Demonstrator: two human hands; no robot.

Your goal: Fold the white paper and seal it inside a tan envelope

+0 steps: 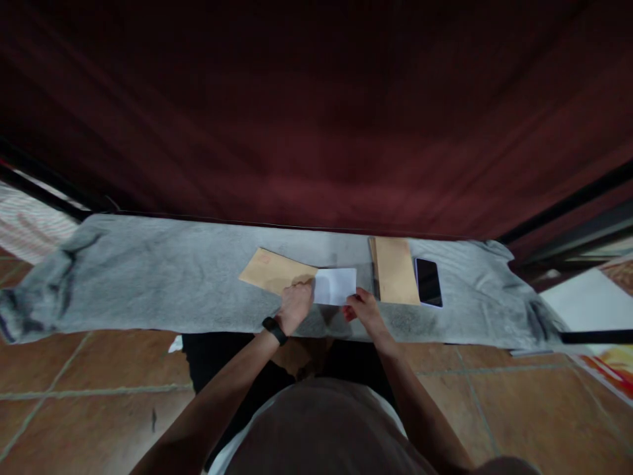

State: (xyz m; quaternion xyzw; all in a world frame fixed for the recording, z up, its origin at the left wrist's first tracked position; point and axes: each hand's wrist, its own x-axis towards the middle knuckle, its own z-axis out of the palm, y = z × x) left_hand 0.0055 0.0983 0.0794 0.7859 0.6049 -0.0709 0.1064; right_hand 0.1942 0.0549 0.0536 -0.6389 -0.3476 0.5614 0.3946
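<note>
A grey cloth point(148, 277) runs across the middle of the frame. Left of centre on it lies a brown envelope point(270, 269). My left hand point(295, 305), watch point(274, 328) on the wrist, bends its fingers over the envelope's right end; I cannot tell whether it grips. The white paper point(336, 285) lies at centre, touching that end. My right hand point(362, 307) pinches the paper's lower right corner. Further right lie an envelope stack point(395, 269) and a phone point(428, 282).
</note>
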